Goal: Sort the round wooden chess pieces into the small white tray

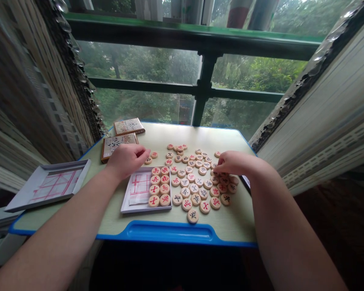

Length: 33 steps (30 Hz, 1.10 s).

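Round wooden Chinese chess pieces (194,188) with red or black characters lie spread over the table, face up where I can read them. A shallow white box tray (133,206) holds two columns of pieces (159,187) along its right side. Above the tray's far left corner is my left hand (128,159), its fingers curled together near two loose pieces; whatever is in them is hidden. My right hand (235,162) reaches down at the right edge of the spread, fingertips pinched among the pieces. It hides some of them, and I cannot see what it grips.
At the left edge lies another shallow white box part (53,182) with red lines inside. Two decorated boxes (129,126) sit at the back left. A dark flat object (245,182) shows beside my right forearm. The table (109,218) has a blue rim; curtains and a window surround it.
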### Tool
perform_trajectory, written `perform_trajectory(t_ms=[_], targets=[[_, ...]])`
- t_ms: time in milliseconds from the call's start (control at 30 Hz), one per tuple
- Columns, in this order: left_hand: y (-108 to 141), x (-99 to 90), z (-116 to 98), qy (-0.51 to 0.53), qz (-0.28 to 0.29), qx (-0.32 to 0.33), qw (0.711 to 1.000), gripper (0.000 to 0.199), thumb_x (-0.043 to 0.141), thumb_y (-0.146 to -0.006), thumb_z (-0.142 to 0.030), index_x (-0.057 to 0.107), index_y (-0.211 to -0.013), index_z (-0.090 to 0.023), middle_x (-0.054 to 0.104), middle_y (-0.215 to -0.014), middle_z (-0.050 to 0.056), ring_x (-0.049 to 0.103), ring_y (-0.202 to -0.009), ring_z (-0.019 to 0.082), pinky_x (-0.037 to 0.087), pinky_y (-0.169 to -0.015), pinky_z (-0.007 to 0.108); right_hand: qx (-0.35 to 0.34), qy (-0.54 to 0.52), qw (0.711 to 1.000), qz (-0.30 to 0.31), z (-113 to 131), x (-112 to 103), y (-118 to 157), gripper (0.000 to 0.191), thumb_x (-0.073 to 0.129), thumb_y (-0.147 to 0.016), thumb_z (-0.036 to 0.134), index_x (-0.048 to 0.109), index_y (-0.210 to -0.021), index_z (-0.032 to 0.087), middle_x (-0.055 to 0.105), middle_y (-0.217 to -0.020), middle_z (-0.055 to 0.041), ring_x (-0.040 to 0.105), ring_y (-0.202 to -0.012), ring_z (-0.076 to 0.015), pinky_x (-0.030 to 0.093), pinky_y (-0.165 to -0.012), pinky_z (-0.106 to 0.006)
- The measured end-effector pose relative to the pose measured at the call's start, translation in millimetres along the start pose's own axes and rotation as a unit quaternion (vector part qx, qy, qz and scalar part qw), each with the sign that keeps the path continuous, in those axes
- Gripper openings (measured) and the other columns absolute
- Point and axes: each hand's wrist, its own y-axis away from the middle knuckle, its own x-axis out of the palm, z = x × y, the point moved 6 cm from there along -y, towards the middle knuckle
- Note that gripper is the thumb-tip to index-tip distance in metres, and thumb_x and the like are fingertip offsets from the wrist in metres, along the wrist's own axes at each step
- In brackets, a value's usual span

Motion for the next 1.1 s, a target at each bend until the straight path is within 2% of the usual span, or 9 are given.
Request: perform_trajectory(t_ms=[133,267,333,400,533,667,800,1000,1100], targets=[[0.4,0.3,1.9,0.003,0.002,-0.007,1.0,0.037,0.046,-0.082,-0.04,0.059,-0.055,-0.018,0.059,-0.055,0.002,0.049,-0.054,0.013,0.033,-0.054,0.026,0.002,-0.009,1.0,0.022,1.7,4.2,0.2,0.029,0.061,-0.076,0.037,0.073,-0.094,0.018,0.073,-0.088,-0.0084,0.065,-0.076,-0.0211,0.043,-0.059,-0.027],[0.2,0.9,2.0,0.003,0.01,-0.008,1.0,0.037,0.046,-0.082,-0.04,0.058,-0.054,-0.018,0.057,-0.054,0.002,0.049,-0.054,0.014,0.033,-0.054,0.027,-0.032,-0.039,0.999,0.011,6.0,3.6,-0.7,0.03,0.062,-0.075,0.031,0.071,-0.1,0.018,0.072,-0.093,-0.0072,0.065,-0.078,-0.0195,0.044,-0.062,-0.025],[0.0,0.7,1.7,0.001,0.008,-0.007,1.0,0.038,0.045,-0.082,-0.04,0.058,-0.054,-0.018,0.057,-0.054,0.002,0.048,-0.054,0.014,0.032,-0.054,0.027,-0.046,-0.039,0.998,0.006,7.4,2.5,0.4,0.027,0.061,-0.075,0.03,0.072,-0.097,0.019,0.072,-0.091,-0.0057,0.064,-0.076,-0.0181,0.043,-0.061,-0.025],[-0.3,-0.1,1.8,-0.001,0.002,-0.007,1.0,0.038,0.045,-0.082,-0.041,0.059,-0.055,-0.018,0.057,-0.054,0.003,0.048,-0.054,0.014,0.033,-0.055,0.028,-0.054,-0.035,0.998,0.01,8.3,3.4,1.2,0.025,0.061,-0.075,0.036,0.073,-0.088,0.019,0.072,-0.084,-0.0051,0.064,-0.071,-0.0173,0.042,-0.057,-0.025],[-0.5,-0.9,2.5,0.003,-0.008,-0.008,1.0,0.038,0.045,-0.082,-0.041,0.06,-0.056,-0.017,0.058,-0.055,0.003,0.05,-0.054,0.014,0.034,-0.055,0.027,-0.044,0.0,0.999,0.012,9.9,9.0,-1.5,0.034,0.063,-0.069,0.049,0.074,-0.079,0.018,0.072,-0.077,-0.0077,0.062,-0.064,-0.0185,0.039,-0.05,-0.026],[-0.6,0.8,3.0,0.003,0.007,-0.01,1.0,0.038,0.045,-0.082,-0.04,0.059,-0.055,-0.017,0.058,-0.055,0.003,0.049,-0.053,0.014,0.033,-0.054,0.027,-0.04,0.017,0.999,-0.013,14.8,9.0,-3.7,0.025,0.065,-0.065,0.038,0.072,-0.077,0.017,0.072,-0.079,-0.0096,0.062,-0.064,-0.0195,0.038,-0.049,-0.027],[-0.5,0.1,3.1,0.0,0.003,-0.011,1.0,0.037,0.046,-0.081,-0.039,0.059,-0.055,-0.018,0.058,-0.054,0.002,0.048,-0.053,0.014,0.032,-0.054,0.027,-0.075,-0.035,0.995,-0.055,22.6,-1.0,2.9,0.023,0.066,-0.063,0.026,0.068,-0.085,0.019,0.071,-0.084,-0.0061,0.061,-0.067,-0.0174,0.038,-0.05,-0.024],[-0.6,0.0,3.8,0.002,-0.002,-0.011,1.0,0.037,0.046,-0.081,-0.04,0.062,-0.057,-0.017,0.06,-0.055,0.003,0.048,-0.053,0.014,0.032,-0.053,0.028,-0.167,-0.087,0.976,-0.105,42.5,-9.4,17.5,0.023,0.064,-0.067,0.031,0.061,-0.088,0.022,0.067,-0.085,-0.0031,0.057,-0.066,-0.0149,0.036,-0.05,-0.024],[-0.8,0.0,3.7,-0.002,0.001,-0.011,1.0,0.038,0.045,-0.081,-0.04,0.06,-0.054,-0.017,0.058,-0.053,0.002,0.047,-0.053,0.013,0.032,-0.054,0.028,-0.187,-0.09,0.969,-0.13,51.2,-11.8,22.4,0.023,0.062,-0.066,0.028,0.058,-0.089,0.022,0.065,-0.085,-0.0029,0.053,-0.065,-0.0141,0.034,-0.051,-0.024]])
